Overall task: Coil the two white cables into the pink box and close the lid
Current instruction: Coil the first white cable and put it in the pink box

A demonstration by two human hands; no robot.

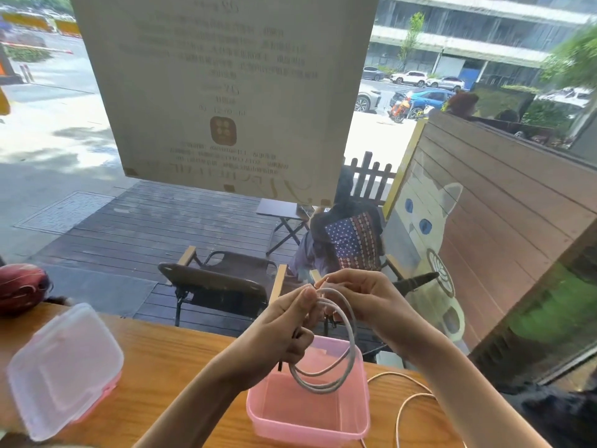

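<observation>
The open pink box (258,412) stands on the wooden counter in front of me. Above it both hands hold a white cable (347,360) wound into a few loops that hang down over the box. My left hand (284,331) pinches the top of the coil with thumb and fingers. My right hand (358,295) grips the same top part from the right side. A second white cable (402,402) lies loose on the counter to the right of the box. The clear lid (64,367) rests on the counter at the left.
The wooden counter (174,367) runs along a window with a paper notice (226,92) stuck on the glass. A dark red object (19,289) sits at the far left of the counter. Outside are chairs and a seated person.
</observation>
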